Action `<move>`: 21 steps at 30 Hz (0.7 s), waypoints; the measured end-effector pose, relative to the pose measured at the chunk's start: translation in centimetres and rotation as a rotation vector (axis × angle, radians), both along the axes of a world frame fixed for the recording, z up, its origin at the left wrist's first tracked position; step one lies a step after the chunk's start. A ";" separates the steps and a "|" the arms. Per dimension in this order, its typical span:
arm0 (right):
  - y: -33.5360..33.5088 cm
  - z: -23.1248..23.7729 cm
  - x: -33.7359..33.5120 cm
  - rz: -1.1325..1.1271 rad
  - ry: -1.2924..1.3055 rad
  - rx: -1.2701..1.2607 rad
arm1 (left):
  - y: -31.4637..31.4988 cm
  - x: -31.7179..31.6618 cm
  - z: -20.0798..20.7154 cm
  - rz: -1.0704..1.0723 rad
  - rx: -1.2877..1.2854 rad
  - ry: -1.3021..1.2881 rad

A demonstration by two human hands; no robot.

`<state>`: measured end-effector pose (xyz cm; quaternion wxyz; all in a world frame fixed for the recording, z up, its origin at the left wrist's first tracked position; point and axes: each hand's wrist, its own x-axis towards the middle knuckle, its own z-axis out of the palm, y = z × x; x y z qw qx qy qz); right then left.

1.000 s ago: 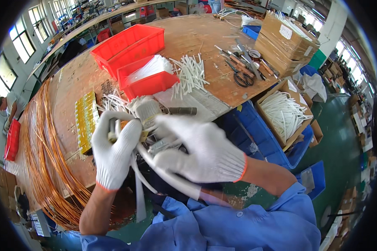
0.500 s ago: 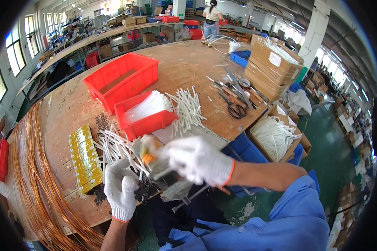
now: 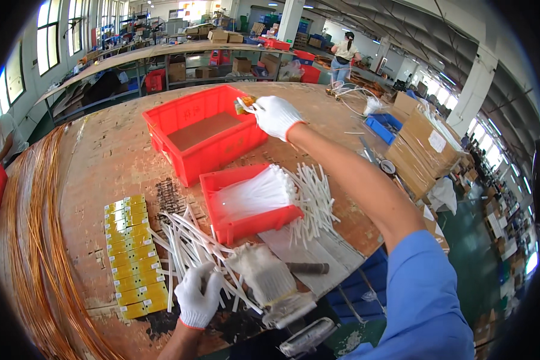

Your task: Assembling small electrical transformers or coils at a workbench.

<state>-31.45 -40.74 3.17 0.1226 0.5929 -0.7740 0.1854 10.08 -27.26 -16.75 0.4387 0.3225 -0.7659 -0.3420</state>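
Observation:
My right hand (image 3: 276, 117), in a white knit glove, reaches out over the right rim of the large red bin (image 3: 207, 157). It pinches a small yellow piece (image 3: 243, 105) with a white part; its exact kind is unclear. My left hand (image 3: 198, 297), gloved alike, hovers by loose white tubes (image 3: 189, 237) with thumb and fingers apart, and nothing shows between them. Just right of it stands a cloth-wrapped vise (image 3: 264, 273) at the table edge. A smaller red bin (image 3: 252, 219) of white cable ties sits between the vise and the large bin.
Yellow plates (image 3: 132, 258) in a row and long copper-coloured wires (image 3: 45, 240) lie on the left. More cut white tubes (image 3: 315, 201) are heaped right of the small bin. Cardboard boxes (image 3: 429, 147) and a blue bin (image 3: 384, 127) stand at right. Other people (image 3: 343, 57) are farther off.
My right hand has moved from the vise up and away to the large red bin, carrying the yellow piece. My left hand stays near the white tubes. The view has shifted.

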 end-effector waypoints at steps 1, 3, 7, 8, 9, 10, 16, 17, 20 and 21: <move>-1.7 0.1 1.1 -0.030 0.066 0.085 | -0.1 0.3 0.2 -0.008 -0.007 -0.022; -5.6 -0.9 1.9 -0.090 0.210 0.252 | -0.3 0.3 0.0 -0.025 -0.037 -0.049; -11.2 -4.3 3.8 -0.089 0.373 0.308 | -0.6 -0.3 -0.4 -0.033 -0.064 0.000; -12.5 -5.6 3.1 -0.093 0.397 0.286 | -0.5 -0.1 -0.2 -0.039 -0.050 -0.018; -12.9 -5.7 3.1 -0.118 0.386 0.231 | -0.6 0.1 0.2 -0.048 -0.115 -0.059; -13.0 -5.9 2.9 -0.144 0.375 0.178 | -0.7 -0.1 -0.2 -0.055 -0.183 -0.033; -11.0 -6.7 4.3 -0.083 0.173 0.146 | -0.8 0.1 -0.3 -0.094 -0.170 -0.089; -10.5 -7.2 4.4 -0.073 0.149 0.077 | -0.7 0.0 -0.5 -0.103 -0.184 -0.078; -10.1 -7.2 8.8 -0.115 -0.001 -0.033 | -0.9 0.2 -0.7 -0.081 -0.187 -0.061; -10.4 -7.3 9.2 -0.141 -0.069 -0.023 | -0.8 0.2 -0.6 -0.082 -0.184 -0.054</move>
